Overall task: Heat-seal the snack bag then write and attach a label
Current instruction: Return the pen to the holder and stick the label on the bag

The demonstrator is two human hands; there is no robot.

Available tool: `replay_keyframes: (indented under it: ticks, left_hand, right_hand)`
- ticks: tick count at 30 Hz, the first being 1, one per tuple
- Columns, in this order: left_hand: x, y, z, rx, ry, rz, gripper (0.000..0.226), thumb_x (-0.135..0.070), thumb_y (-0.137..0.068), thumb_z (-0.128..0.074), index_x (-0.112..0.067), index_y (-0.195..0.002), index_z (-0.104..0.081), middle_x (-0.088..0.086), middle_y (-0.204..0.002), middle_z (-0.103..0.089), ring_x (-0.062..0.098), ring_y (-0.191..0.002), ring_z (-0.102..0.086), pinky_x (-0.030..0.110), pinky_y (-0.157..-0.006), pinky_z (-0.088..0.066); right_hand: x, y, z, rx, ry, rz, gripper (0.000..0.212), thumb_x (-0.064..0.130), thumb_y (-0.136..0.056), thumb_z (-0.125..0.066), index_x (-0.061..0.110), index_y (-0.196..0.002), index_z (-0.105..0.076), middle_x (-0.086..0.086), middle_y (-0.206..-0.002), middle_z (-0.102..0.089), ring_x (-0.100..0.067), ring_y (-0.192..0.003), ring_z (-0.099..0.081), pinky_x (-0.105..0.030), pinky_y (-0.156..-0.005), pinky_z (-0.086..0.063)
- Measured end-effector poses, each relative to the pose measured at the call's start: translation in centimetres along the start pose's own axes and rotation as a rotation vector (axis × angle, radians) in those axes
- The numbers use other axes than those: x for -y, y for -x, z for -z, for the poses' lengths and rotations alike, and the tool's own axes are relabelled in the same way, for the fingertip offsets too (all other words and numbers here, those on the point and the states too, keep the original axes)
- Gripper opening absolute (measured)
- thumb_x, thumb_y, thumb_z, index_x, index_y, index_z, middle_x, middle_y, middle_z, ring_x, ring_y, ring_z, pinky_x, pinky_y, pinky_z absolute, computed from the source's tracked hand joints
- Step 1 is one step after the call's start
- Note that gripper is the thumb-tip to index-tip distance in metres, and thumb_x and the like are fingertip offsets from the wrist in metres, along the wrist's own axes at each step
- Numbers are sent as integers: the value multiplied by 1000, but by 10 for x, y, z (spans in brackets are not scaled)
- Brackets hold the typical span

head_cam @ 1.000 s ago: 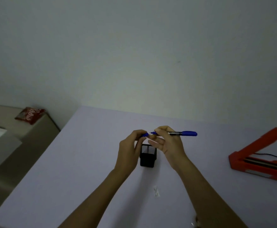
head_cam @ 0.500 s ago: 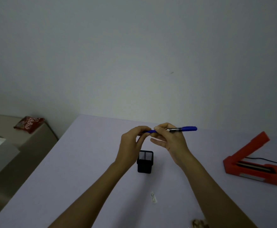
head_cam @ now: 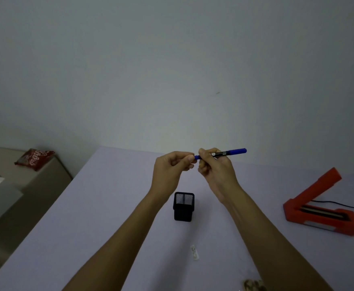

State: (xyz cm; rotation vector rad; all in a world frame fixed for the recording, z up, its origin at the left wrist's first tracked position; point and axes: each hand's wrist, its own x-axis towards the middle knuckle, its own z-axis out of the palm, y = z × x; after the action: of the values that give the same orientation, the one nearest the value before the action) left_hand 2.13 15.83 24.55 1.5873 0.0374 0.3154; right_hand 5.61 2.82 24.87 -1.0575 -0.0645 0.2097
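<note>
I see both hands raised above the pale desk (head_cam: 113, 206), meeting just behind the black mesh pen holder (head_cam: 183, 206), which stands upright on the desk between the two forearms. My right hand (head_cam: 216, 171) has its fingers (head_cam: 203, 153) curled round the barrel of a blue marker (head_cam: 226, 153), which lies roughly level with its far end pointing right, away from the pen holder. My left hand (head_cam: 169, 169) pinches the marker's near end, the blue tip or cap, between thumb and fingers; I cannot tell whether the cap is on or coming off. In front of the pen holder, nearer to me, a small white label (head_cam: 194, 252) lies flat on the desk, apart from both arms. Well to the right of the pen holder sits the red heat sealer (head_cam: 319, 204), its lid arm lifted at an angle, a dark cable running off to the right from it. Far to the left of the pen holder, off the desk, a red snack bag (head_cam: 34, 159) lies on a lower beige surface (head_cam: 46, 179). At the bottom edge, in front of the pen holder and right of the label, a brownish object shows partly; it is too cut off to make out.
</note>
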Motion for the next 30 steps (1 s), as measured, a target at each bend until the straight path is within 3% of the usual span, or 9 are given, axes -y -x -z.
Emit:
replay_keyframes:
  ticks: [9,12,14,17,22,27,30]
  left_hand:
    - [17,-1,-4,-25,-34,27,12,-15,-86,-68,-7,-93,-74,7,-80,-75,18,-77,-71,28,-74,-58]
    - [24,-1,8,13,-81,24,13,-17,-86,-68,-7,-93,-74,7,-81,-75,20,-78,-71,29,-75,-58]
    - [28,-4,21,5,-147,14,12,-19,-86,-68,-10,-91,-74,5,-80,-75,16,-76,-70,27,-75,-57]
    - [36,-15,47,-86,-217,27,8,-22,-85,-70,-15,-85,-74,1,-75,-72,7,-71,-64,25,-72,-53]
    - [57,-27,66,-99,-370,83,6,-22,-86,-68,-19,-89,-73,-4,-81,-72,9,-80,-67,20,-73,-51]
    - [79,-36,58,-123,-448,85,8,-16,-87,-66,-18,-94,-70,-1,-87,-72,13,-82,-66,6,-62,-47]
    - [96,-40,52,-72,-512,81,9,-16,-89,-64,-15,-95,-70,0,-90,-71,10,-73,-64,3,-58,-44]
  right_hand:
    - [-18,-3,6,-6,-34,-44,21,5,-90,-61,12,-71,-56,-2,-55,-52,-9,-49,-47,-19,-53,-44]
    - [-19,-6,6,40,107,-102,15,11,-89,-64,13,-74,-61,-4,-57,-54,-11,-51,-46,-20,-52,-43]
    - [-20,-12,8,40,187,-179,7,19,-87,-68,16,-82,-65,-4,-60,-57,-11,-49,-46,-22,-51,-40]
    - [-25,-24,23,-50,153,-247,13,28,-83,-72,18,-90,-66,-2,-66,-59,-11,-50,-44,-25,-54,-40]
    - [-49,-38,45,-55,445,-345,21,24,-83,-73,11,-99,-69,-7,-87,-68,-15,-64,-57,-26,-60,-50]
    - [-86,-46,54,-9,740,-432,18,20,-82,-71,13,-99,-69,-6,-83,-68,-14,-61,-57,-21,-51,-47]
    - [-106,-47,62,4,834,-466,18,17,-84,-69,13,-101,-67,-3,-79,-68,-13,-58,-56,-18,-47,-45]
